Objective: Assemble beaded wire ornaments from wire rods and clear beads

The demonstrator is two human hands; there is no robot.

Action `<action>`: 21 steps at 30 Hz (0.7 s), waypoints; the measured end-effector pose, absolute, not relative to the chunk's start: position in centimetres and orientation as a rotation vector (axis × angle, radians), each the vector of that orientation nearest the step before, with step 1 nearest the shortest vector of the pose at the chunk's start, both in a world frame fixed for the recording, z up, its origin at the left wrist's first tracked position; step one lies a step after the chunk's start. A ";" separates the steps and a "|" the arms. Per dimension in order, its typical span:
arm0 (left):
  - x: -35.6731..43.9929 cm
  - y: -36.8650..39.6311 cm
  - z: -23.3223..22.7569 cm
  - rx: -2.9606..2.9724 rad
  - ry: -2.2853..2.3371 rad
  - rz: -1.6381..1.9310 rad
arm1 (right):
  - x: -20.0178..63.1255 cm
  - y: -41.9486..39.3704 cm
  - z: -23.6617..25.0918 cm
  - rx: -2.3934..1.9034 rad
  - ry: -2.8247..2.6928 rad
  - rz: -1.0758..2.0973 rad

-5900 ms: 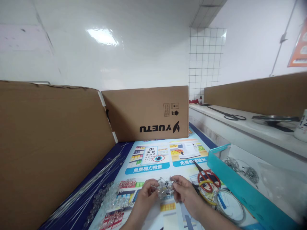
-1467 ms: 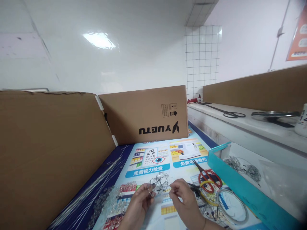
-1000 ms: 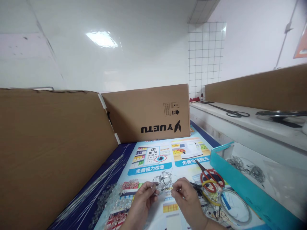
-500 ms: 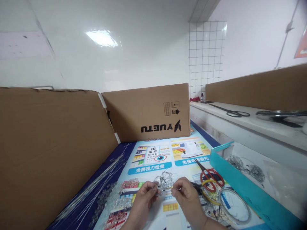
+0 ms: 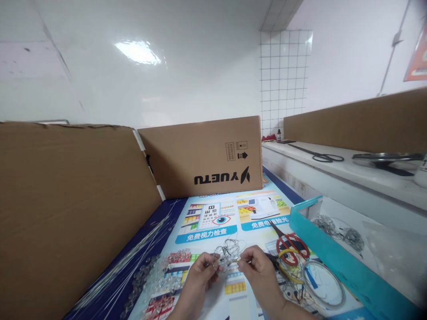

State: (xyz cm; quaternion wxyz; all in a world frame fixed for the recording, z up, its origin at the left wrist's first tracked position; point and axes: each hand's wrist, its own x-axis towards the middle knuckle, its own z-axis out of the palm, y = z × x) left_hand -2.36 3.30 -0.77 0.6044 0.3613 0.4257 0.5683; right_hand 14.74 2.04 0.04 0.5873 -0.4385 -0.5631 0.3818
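Note:
Between my two hands is a tangled piece of thin wire work (image 5: pixel 230 250), bent into loops, with what look like small clear beads in it. My left hand (image 5: pixel 204 272) pinches its left side between thumb and fingers. On the right side, the fingertips of my right hand (image 5: pixel 256 266) are closed on the wire near a small yellowish bit. A pile of clear beads (image 5: pixel 167 278) lies to the left of my left hand. Red-handled scissors (image 5: pixel 292 246) and yellow-handled pliers (image 5: pixel 286 269) lie just right of my right hand.
A coil of wire (image 5: pixel 340 289) lies at the right. Beyond it stands a turquoise box (image 5: pixel 336 253) holding wire pieces (image 5: pixel 353 239). Long straight wires (image 5: pixel 133 255) lie along the left. Cardboard panels (image 5: pixel 200 151) wall the back and left. Dark scissors (image 5: pixel 323 157) rest on the right ledge.
The whole view has shifted slightly, so the surroundings sit a little farther left. My hands keep the same hold on the wire work, with barely any movement.

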 end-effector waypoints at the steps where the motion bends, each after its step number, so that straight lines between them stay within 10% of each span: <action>1: -2.4 3.3 -0.8 0.841 0.984 1.307 | 14.7 2.0 0.1 -1.029 -1.292 0.908; 21: -2.9 3.7 -1.4 0.842 0.949 1.273 | 15.0 2.4 -0.2 -1.083 -1.369 0.791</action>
